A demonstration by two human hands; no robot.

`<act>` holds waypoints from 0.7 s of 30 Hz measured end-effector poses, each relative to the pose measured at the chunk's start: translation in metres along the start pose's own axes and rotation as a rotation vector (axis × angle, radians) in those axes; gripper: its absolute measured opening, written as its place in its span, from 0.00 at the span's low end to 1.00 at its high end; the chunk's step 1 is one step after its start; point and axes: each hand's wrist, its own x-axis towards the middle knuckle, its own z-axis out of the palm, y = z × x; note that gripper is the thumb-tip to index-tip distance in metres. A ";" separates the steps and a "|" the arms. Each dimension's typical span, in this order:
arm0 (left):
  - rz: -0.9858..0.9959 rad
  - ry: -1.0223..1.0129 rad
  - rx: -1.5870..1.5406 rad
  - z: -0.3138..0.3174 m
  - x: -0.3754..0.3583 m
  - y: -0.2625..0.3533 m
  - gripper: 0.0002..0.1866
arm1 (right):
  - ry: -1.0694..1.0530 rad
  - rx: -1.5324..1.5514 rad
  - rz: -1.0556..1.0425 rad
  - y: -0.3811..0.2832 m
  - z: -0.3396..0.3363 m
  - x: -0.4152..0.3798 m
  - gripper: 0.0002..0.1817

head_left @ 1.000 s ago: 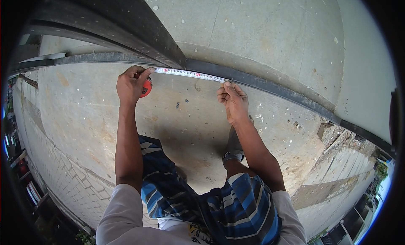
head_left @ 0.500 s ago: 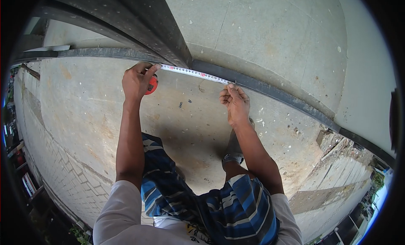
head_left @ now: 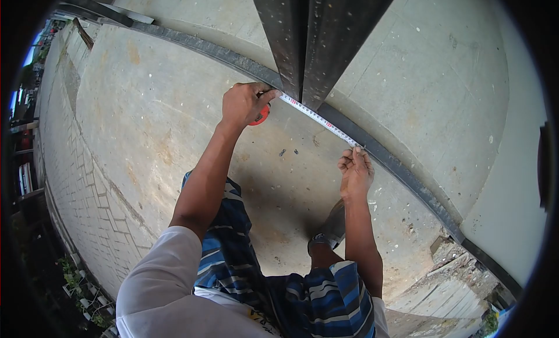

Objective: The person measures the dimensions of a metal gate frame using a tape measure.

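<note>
A white tape measure blade (head_left: 319, 118) with black and red figures runs straight between my two hands, along the near side of a dark metal floor rail (head_left: 396, 172). My left hand (head_left: 243, 105) is closed on the tape measure at the left, thumb against the blade; part of its red case (head_left: 260, 115) shows below the fingers. At the blade's right end my right hand (head_left: 356, 170) pinches the tip, beside the rail. Dark upright metal posts (head_left: 317, 41) stand on the rail, just behind the middle of the blade.
Stained concrete floor (head_left: 174, 122) lies on my side of the rail, with small dark bits (head_left: 282, 152) on it. Beyond the rail is smoother grey floor (head_left: 442, 105). Paving (head_left: 99, 192) is at the left. Broken concrete (head_left: 448, 250) lies at the lower right.
The view has turned and shifted, so the posts, rail and both hands appear farther right and the blade slopes more steeply. Both hands keep hold of the tape measure.
</note>
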 end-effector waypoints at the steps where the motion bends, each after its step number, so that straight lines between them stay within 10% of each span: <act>1: 0.039 0.006 0.021 0.002 0.000 -0.004 0.23 | 0.011 0.003 -0.007 0.000 0.000 0.000 0.07; 21: -0.014 -0.047 0.016 -0.005 -0.001 0.001 0.19 | 0.017 -0.079 -0.031 -0.003 -0.001 0.000 0.08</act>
